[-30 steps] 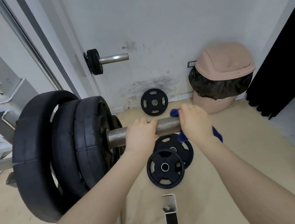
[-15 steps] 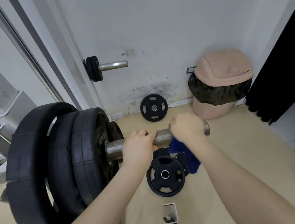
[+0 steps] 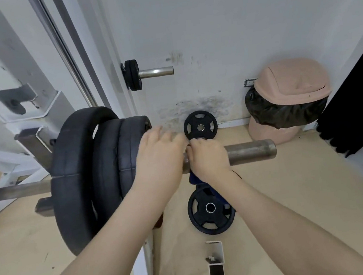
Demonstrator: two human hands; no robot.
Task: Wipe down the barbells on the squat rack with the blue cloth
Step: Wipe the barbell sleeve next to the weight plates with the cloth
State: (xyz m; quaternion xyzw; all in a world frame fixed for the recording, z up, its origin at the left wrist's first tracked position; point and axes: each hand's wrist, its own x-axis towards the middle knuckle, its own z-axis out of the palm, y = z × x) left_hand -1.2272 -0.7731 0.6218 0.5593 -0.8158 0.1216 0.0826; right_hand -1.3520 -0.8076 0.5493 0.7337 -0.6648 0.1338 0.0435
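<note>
Bare bar end (image 3: 251,152) at centre right is clear. Stacked weight plates (image 3: 93,170) block the left side, and both hands crowd the bar beside them.

3 loaded plates (image 3: 102,169), 2 floor plates (image 3: 200,125), 1 bin (image 3: 289,98), 2 hands (image 3: 156,160).

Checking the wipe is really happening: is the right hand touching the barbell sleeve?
Touching. The head view shows the right hand wrapped over the barbell sleeve, blue cloth hanging below it.
</note>
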